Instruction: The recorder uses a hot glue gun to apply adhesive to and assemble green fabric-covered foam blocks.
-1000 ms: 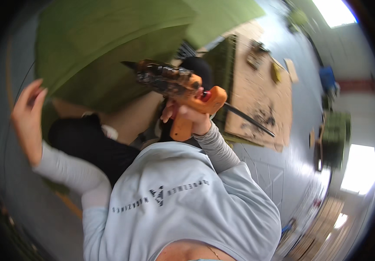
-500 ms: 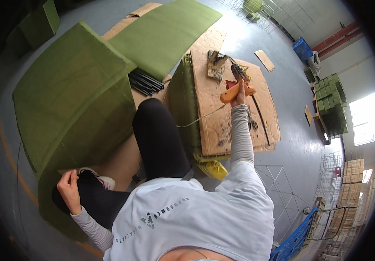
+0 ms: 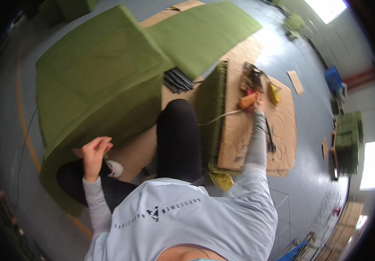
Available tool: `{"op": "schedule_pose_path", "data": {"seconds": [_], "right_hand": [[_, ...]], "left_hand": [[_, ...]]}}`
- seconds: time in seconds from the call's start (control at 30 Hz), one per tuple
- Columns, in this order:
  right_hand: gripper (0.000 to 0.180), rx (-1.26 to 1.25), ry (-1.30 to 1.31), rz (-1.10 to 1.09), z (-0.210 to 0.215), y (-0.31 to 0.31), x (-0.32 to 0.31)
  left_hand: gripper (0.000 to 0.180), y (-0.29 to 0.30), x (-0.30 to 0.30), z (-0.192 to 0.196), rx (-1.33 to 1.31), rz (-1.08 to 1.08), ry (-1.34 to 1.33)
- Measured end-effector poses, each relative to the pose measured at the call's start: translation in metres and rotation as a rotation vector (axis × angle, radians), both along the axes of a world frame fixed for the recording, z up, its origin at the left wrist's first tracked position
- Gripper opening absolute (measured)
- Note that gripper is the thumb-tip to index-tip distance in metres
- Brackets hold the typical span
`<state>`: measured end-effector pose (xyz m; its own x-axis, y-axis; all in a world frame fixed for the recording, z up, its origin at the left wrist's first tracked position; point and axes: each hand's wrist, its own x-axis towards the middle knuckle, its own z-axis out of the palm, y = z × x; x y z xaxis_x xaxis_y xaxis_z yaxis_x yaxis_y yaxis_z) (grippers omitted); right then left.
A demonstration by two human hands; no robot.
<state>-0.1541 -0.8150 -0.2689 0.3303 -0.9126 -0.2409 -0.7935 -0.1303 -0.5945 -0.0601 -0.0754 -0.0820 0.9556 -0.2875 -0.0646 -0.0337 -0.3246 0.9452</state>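
Over the flat brown cardboard sheet (image 3: 284, 143), the right hand (image 3: 259, 104) grips the orange pistol-shaped glue gun (image 3: 248, 101), blackened barrel (image 3: 256, 81) toward the sheet's far edge; a dark-stained block (image 3: 245, 79) sits beside it, contact unclear; a pale cable (image 3: 222, 116) crosses the sheet's left edge; the empty left hand (image 3: 94, 157), loosely open, hangs well left.

A workshop, by its broad grey floor (image 3: 311, 135), stacked green boxes (image 3: 348, 135), stained cardboard (image 3: 284, 119) and orange-handled tool (image 3: 248, 101).
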Motion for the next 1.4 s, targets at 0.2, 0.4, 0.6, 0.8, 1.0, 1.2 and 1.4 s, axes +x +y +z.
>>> {"op": "schedule_pose_path", "data": {"seconds": [0.2,0.4,0.6,0.8,1.0,1.2,1.4], "right_hand": [[0.048,0.172,-0.645,0.410,0.130,0.176,0.072],[0.058,0.791,-0.761,0.856,0.210,0.351,0.141],[0.029,0.838,-0.941,0.887,0.220,0.382,0.157],[0.018,0.670,-1.051,0.940,0.202,0.382,0.158],[0.018,0.415,-1.107,0.886,0.190,0.392,0.152],[0.020,0.306,-1.170,0.830,0.176,0.399,0.156],[0.025,0.241,-1.200,0.826,0.174,0.402,0.161]], "left_hand": [[0.030,-0.047,0.013,0.011,-0.455,0.013,0.178],[0.044,-0.109,0.034,0.025,-0.730,0.041,0.302],[0.041,-0.151,0.049,0.031,-0.823,0.072,0.331],[0.034,-0.178,0.051,0.024,-0.812,0.153,0.232],[0.033,-0.190,0.049,0.010,-0.713,0.203,0.039],[0.032,-0.194,0.055,-0.005,-0.690,0.205,-0.092],[0.031,-0.191,0.062,-0.014,-0.665,0.186,-0.132]]}}
